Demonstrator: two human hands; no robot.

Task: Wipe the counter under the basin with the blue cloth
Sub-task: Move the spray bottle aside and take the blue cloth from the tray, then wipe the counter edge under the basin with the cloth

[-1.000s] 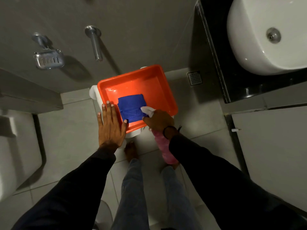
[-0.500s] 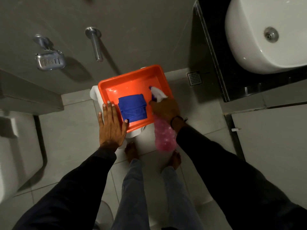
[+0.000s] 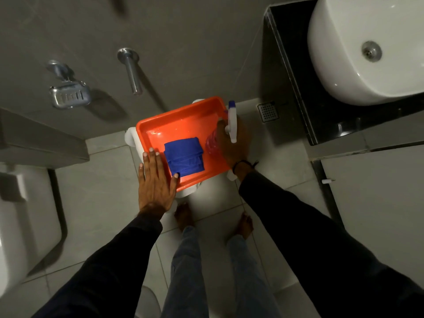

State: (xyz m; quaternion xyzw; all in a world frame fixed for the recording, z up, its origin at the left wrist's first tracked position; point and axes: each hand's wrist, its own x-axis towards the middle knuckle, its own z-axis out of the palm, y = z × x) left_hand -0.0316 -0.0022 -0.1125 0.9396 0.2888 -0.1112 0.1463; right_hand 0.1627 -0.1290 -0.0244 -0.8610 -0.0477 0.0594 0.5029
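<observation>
- A soap dish [image 3: 70, 96] and a metal bar [image 3: 132, 70] hang on the grey wall at the far left, well apart from the work.
- The left hand [image 3: 156, 180] lies flat on the near-left corner of the orange tray [image 3: 174, 125], fingers [image 3: 152, 157] straight and lightly spread, gripping nothing; its thumb tip touches the near-left corner of the cloth.
- The blue cloth [image 3: 184, 157] lies folded in the tray's near half, just to the right of the left hand's fingers. Its long axis seems to run near to far, though the fold is close to square.
- The tray rests on a white stool or stand [image 3: 130, 136] and holds the cloth and the lower part of a pink spray bottle [image 3: 212, 143].
- The right hand [image 3: 234, 143] is curled around the bottle's neck at the tray's right edge, the white trigger head pointing far.
- Judging by this, the left hand is the nearer and free one, so picking up the cloth would call for a short shift right.
- The black counter [image 3: 286, 72] under the white basin [image 3: 358, 53] lies far right, well apart from the cloth.
</observation>
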